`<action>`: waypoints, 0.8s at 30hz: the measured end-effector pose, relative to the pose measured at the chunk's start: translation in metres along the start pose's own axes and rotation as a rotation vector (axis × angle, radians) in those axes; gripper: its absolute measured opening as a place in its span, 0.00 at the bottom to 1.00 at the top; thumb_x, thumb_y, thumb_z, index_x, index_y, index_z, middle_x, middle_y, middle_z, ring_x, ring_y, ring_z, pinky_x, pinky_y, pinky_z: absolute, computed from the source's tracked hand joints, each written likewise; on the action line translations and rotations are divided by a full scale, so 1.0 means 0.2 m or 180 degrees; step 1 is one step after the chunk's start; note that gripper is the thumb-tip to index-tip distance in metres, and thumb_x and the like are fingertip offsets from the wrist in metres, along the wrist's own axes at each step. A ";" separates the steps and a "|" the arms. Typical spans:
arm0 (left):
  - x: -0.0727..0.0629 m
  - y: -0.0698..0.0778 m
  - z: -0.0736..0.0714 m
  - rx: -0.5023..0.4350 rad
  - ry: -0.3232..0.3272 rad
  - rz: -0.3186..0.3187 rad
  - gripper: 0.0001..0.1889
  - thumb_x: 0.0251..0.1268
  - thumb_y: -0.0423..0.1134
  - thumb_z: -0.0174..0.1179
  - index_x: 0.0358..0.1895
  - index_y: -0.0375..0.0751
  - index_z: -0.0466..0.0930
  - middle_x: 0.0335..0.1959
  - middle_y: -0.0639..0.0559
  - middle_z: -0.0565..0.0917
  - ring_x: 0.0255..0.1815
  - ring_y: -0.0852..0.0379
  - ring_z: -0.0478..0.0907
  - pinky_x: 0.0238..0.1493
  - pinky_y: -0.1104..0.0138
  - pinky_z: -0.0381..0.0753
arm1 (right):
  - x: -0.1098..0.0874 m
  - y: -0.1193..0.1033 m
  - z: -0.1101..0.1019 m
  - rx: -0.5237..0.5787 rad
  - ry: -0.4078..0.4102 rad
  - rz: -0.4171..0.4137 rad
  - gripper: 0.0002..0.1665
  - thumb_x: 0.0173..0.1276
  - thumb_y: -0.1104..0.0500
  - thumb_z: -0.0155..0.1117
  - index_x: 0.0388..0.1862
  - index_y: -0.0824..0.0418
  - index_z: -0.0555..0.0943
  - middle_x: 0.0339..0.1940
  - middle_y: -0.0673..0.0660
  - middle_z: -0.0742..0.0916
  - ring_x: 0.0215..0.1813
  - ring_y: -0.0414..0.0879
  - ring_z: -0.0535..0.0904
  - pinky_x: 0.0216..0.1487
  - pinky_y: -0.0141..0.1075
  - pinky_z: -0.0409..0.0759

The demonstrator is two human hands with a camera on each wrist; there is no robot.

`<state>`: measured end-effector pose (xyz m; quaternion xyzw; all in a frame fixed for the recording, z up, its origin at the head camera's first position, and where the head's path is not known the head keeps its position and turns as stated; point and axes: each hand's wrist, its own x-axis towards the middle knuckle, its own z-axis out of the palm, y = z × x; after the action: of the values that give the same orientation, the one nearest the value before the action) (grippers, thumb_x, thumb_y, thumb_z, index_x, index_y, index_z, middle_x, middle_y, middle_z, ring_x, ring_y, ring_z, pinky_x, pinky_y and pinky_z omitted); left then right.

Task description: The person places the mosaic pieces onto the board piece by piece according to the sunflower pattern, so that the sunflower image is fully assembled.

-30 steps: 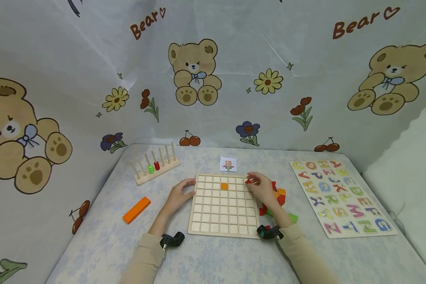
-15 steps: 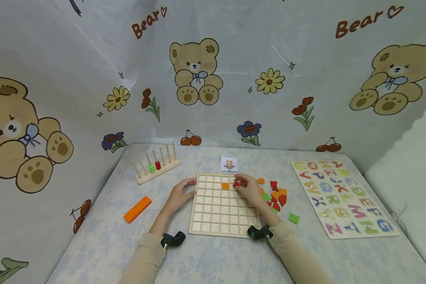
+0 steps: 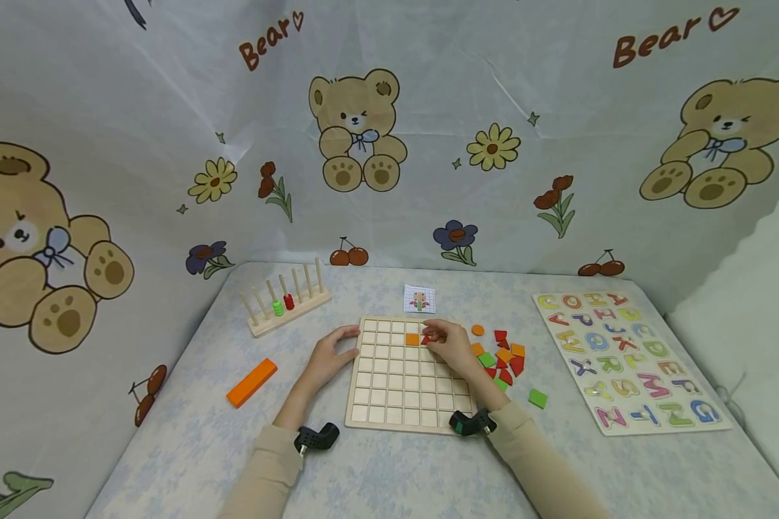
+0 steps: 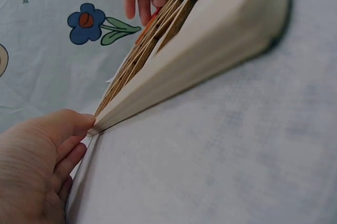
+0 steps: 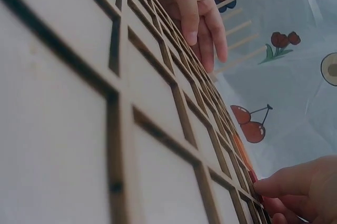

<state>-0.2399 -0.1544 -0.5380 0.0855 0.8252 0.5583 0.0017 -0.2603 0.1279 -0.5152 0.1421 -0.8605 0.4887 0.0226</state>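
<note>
Our right hand (image 3: 453,348) pinches a red piece (image 3: 425,339) at the gridded board (image 3: 411,397), just right of the orange square (image 3: 412,339).
We cannot tell whether the red piece sits fully in its cell; the orange square lies in the second row from the far edge. Our left hand (image 3: 327,357), its fingers loosely spread, touches the board's left edge. On the counter (image 3: 389,468) we see loose red, orange and green pieces right of the board, a picture card (image 3: 420,298) beyond it and an orange block (image 3: 252,383) to the left.
</note>
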 end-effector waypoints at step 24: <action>-0.01 0.01 0.00 0.0005 0.0003 -0.0008 0.24 0.61 0.37 0.64 0.62 0.45 0.74 0.59 0.48 0.80 0.68 0.49 0.68 0.74 0.50 0.57 | -0.01 0.01 -0.02 -0.0004 0.0099 -0.0287 0.21 0.58 0.76 0.62 0.52 0.71 0.79 0.41 0.67 0.86 0.40 0.56 0.81 0.40 0.33 0.82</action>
<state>-0.2386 -0.1539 -0.5369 0.0842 0.8258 0.5577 0.0019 -0.2592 0.1338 -0.5154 0.1731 -0.8531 0.4888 0.0581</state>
